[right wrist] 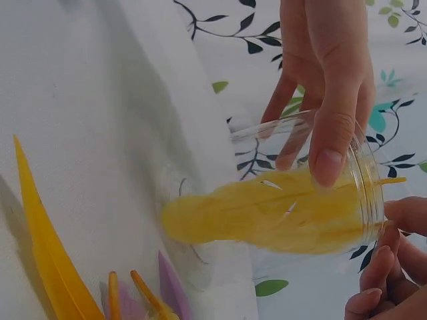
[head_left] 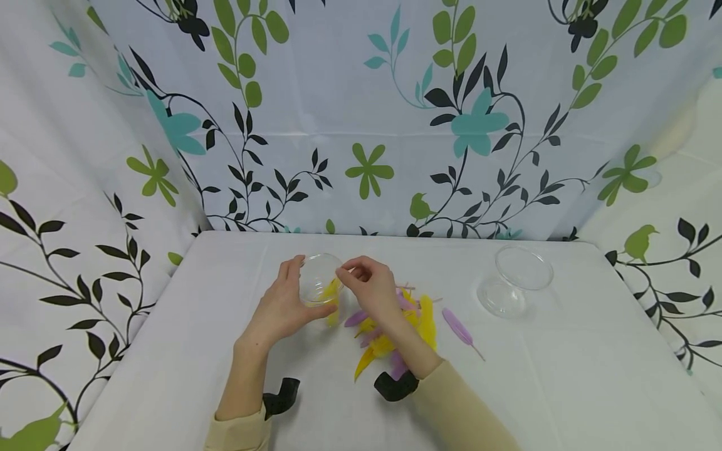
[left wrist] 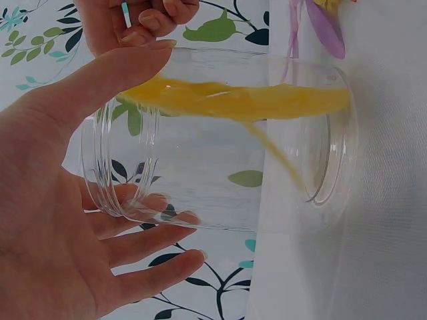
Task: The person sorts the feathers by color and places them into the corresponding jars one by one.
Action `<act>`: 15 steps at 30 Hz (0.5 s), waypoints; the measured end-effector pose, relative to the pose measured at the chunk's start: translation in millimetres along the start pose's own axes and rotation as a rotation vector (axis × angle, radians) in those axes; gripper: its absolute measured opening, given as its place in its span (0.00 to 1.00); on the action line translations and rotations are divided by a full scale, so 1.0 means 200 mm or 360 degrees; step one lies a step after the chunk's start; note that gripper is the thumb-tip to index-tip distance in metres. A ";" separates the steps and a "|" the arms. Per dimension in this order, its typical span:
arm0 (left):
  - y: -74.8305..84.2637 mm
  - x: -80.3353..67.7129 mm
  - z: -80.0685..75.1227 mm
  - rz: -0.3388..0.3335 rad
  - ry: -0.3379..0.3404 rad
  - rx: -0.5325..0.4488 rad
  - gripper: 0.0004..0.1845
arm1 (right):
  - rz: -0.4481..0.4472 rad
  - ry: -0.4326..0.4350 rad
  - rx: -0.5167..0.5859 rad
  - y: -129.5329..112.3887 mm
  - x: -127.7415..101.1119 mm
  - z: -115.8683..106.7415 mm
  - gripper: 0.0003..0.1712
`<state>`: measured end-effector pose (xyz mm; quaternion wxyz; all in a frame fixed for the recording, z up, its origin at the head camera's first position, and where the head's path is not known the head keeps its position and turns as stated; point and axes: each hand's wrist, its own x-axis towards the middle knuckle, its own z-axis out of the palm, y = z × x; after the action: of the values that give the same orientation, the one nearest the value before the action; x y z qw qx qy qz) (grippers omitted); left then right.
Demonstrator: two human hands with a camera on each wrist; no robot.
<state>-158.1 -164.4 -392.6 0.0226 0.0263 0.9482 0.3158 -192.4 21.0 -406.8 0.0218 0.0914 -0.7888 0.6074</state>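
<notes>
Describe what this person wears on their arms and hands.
Both hands are bare: no gloves or rings show on the left hand or the right hand. Each forearm ends in a beige long sleeve, pushed back from the wrist. A black curved camera mount sits under each wrist.

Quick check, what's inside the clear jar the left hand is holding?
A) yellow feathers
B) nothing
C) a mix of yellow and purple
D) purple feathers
A: the jar gripped by the left hand holds only yellow feathers; the purple feathers lie outside it on the table.
</notes>
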 end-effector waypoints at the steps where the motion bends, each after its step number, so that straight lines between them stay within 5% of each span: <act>1: 0.00 0.00 0.00 0.0003 -0.0001 0.0001 0.60 | -0.0001 -0.0010 0.0006 0.00 0.00 -0.01 0.09; 15: 0.00 0.01 0.01 -0.0017 -0.0019 0.0034 0.61 | 0.0079 0.0090 0.0045 0.05 -0.08 -0.22 0.09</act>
<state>-160.8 -163.7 -393.6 0.0297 0.0232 0.9515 0.3055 -182.7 68.2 -406.4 0.0278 0.0550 -0.7812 0.6212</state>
